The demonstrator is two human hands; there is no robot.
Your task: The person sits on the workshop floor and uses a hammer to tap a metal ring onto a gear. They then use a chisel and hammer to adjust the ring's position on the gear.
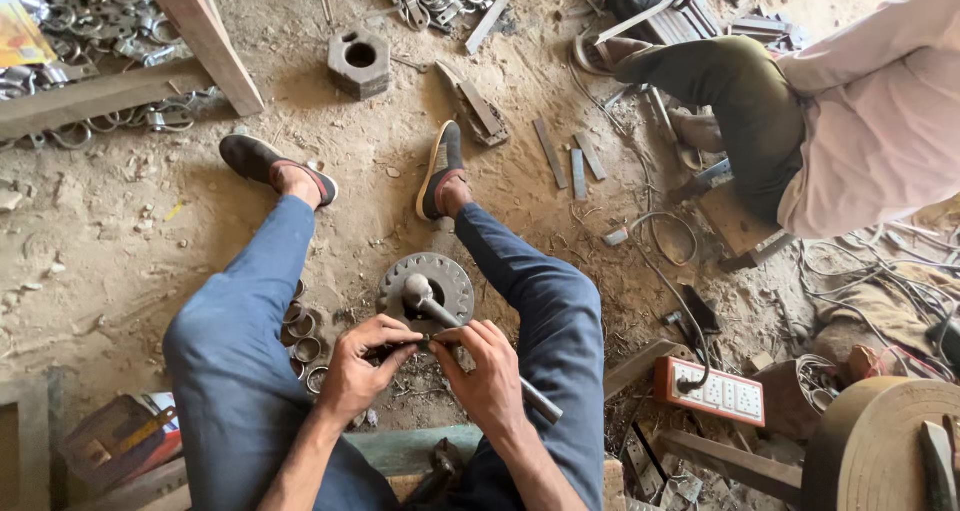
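Closest to the camera, bottom centre of the frame, both hands are bunched together between the knees. The left hand (362,366) is curled tight, fingers pinching one end of a small dark metal piece (400,348), and the right hand (487,371) is clenched on the other end, thumb pressing down right where the two meet. The piece is mostly hidden by fingers, so I can't tell exactly what it is.

Just above the hands sits a round toothed metal disc (428,283) flat on the dirt floor (120,261), with a hammer (418,291) resting its head on the middle of it. The handle runs down and to the right, passing under the right hand.

Left of the hands, beside the thigh in blue trousers, there's a little cluster of metal rings (303,336) on the ground. Both feet in sandals point toward the upper part of the frame.

Lower right has a white power strip (718,392) with a black cable plugged in. Upper centre, a chunky hexagonal metal block (359,63) with a hole in it. Upper right, another person (860,121) in a light shirt and dark green trousers is sitting, well apart from the hands.
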